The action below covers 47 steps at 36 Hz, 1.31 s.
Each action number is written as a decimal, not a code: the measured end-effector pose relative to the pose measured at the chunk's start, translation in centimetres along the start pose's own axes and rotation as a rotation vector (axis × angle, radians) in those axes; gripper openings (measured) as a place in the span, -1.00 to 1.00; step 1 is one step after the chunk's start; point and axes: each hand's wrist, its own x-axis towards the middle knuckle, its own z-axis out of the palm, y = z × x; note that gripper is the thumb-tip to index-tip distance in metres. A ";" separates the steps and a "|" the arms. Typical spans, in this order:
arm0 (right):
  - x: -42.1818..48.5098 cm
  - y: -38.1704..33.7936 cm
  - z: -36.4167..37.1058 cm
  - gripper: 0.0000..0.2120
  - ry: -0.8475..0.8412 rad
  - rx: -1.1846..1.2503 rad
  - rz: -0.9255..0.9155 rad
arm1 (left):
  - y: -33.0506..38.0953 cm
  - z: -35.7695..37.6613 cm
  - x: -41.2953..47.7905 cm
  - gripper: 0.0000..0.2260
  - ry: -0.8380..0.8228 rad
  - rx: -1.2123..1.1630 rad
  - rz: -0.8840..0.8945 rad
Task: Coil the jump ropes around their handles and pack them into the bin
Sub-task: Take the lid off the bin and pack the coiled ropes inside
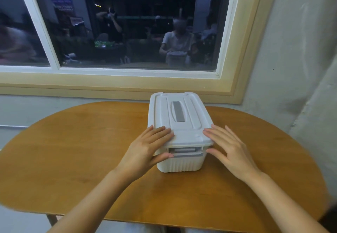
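Observation:
A white plastic bin with ribbed walls stands on the table, its white lid closed on top, a grey handle strip set in the lid. My left hand lies with straight fingers on the lid's near left corner, thumb against the bin's front. My right hand has straight, spread fingers at the lid's near right corner, thumb by the bin's front right edge. No jump rope is in view; the bin's inside is hidden.
The bin sits on a rounded wooden table pushed against a wall under a window. A grey wall rises at the right.

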 end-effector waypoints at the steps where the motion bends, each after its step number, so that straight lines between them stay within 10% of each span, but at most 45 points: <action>1: -0.1 0.0 0.0 -0.49 -0.001 -0.012 -0.003 | 0.0 0.1 -0.1 -0.44 0.006 0.010 0.008; 12: -0.6 -0.5 1.0 -0.31 0.058 -0.083 0.001 | -0.1 2.0 -1.1 -0.38 0.077 0.051 0.024; 30: 0.0 -1.5 3.2 -0.59 0.286 0.012 0.113 | 1.0 3.1 -0.3 -0.58 0.336 -0.148 -0.191; 38: 0.4 -2.9 2.8 -0.67 0.240 0.001 0.106 | -0.5 1.6 -0.4 -0.55 0.253 -0.143 -0.205; 47: 3.8 -8.4 3.7 -0.60 -0.005 0.176 0.011 | -7.0 -3.4 0.4 -0.49 -0.223 0.053 -0.396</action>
